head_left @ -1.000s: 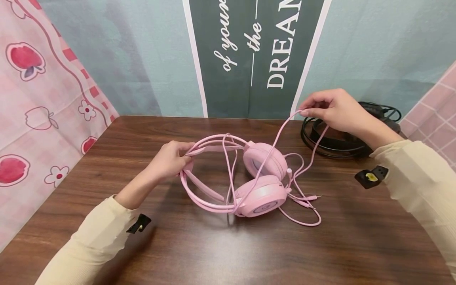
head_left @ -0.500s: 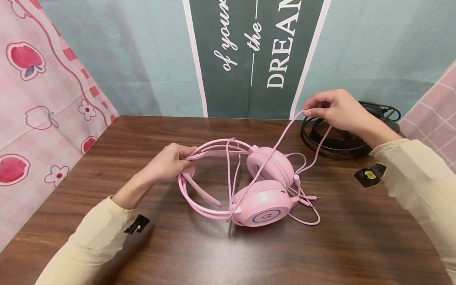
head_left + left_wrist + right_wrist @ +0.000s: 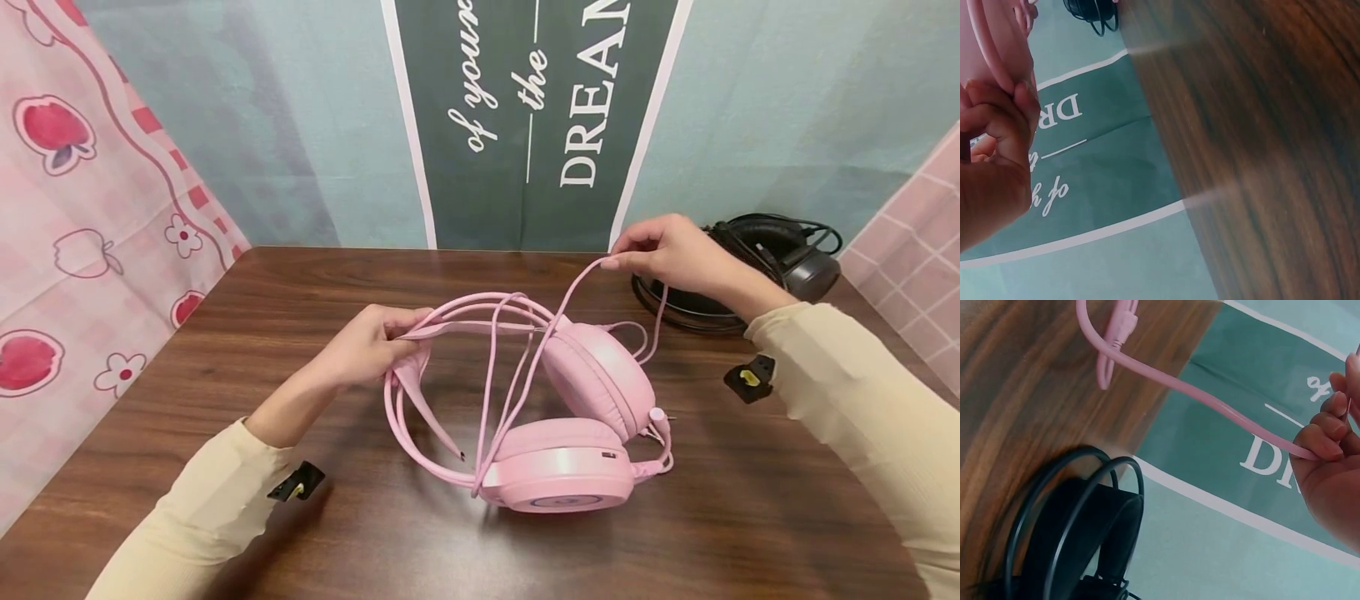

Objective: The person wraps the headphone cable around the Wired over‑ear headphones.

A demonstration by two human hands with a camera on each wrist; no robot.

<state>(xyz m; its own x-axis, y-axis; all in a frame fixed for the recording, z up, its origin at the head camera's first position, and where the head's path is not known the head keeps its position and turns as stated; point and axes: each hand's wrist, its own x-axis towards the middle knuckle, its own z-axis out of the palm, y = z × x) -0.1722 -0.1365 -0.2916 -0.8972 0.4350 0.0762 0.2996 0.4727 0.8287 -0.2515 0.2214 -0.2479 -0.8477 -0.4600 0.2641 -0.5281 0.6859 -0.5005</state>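
A pink headset is tilted over the wooden table, its two ear cups towards the right and its headband on the left. My left hand grips the top of the headband; in the left wrist view the fingers curl round it. The headset's pink cable loops across the band. My right hand pinches that cable above the table's back part, and in the right wrist view the cable runs from the curled fingers. Part of the cable behind the ear cups is hidden.
A black headset with coiled black cable lies at the table's back right, behind my right wrist. A teal cloth with a dark lettered panel hangs along the back edge. Pink patterned cloth hangs at the left, pink tiles at the right.
The pink headset has tipped and come nearer, its ear cups shifting right and down. My right hand has moved left and slightly down with the cable. The left hand keeps its grip on the headband.
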